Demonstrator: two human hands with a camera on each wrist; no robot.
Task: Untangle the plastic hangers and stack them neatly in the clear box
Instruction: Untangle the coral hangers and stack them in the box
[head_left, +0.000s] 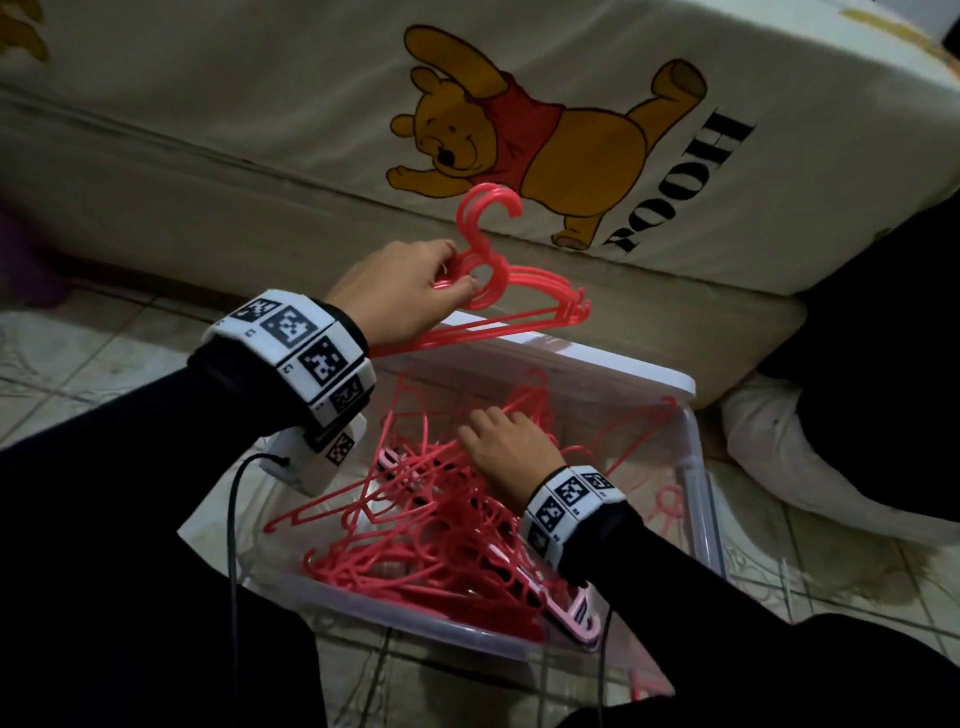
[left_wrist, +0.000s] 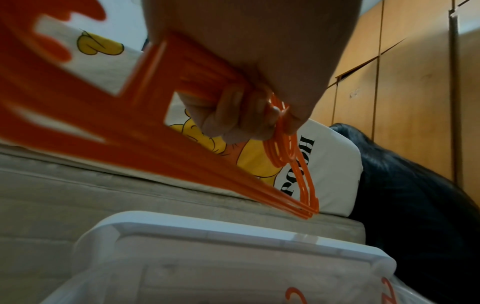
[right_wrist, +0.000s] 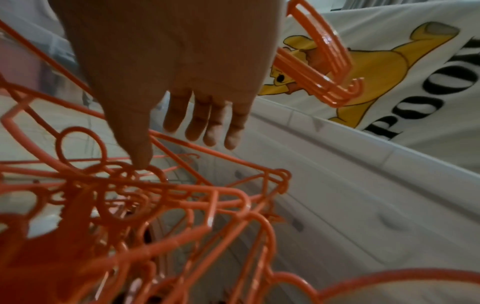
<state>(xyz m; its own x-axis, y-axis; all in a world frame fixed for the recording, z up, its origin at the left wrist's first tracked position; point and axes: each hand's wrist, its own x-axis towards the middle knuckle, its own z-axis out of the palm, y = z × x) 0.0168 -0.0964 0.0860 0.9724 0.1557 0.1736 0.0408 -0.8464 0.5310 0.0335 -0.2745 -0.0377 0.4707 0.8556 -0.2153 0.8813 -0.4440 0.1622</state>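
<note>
My left hand (head_left: 410, 291) holds a neat bunch of several red plastic hangers (head_left: 519, 291) by their necks, raised above the far rim of the clear box (head_left: 696, 467). In the left wrist view my fingers (left_wrist: 233, 115) curl round that bunch of hangers (left_wrist: 182, 148). A tangled heap of red hangers (head_left: 431, 519) fills the box. My right hand (head_left: 511, 441) reaches into the heap with fingers straight; in the right wrist view its thumb (right_wrist: 140, 152) touches a hanger loop in the heap (right_wrist: 145, 205) and the other fingers (right_wrist: 207, 125) hover free. A pale pink hanger (head_left: 576, 613) lies at the box's near right corner.
A mattress with a cartoon-bear sheet (head_left: 519, 130) lies just beyond the box. The box's white lid (head_left: 571, 358) leans at its far side. A dark bundle (head_left: 883, 364) and a white cushion (head_left: 779, 467) lie on the tiled floor to the right. Wooden cupboard doors (left_wrist: 415, 102) stand behind.
</note>
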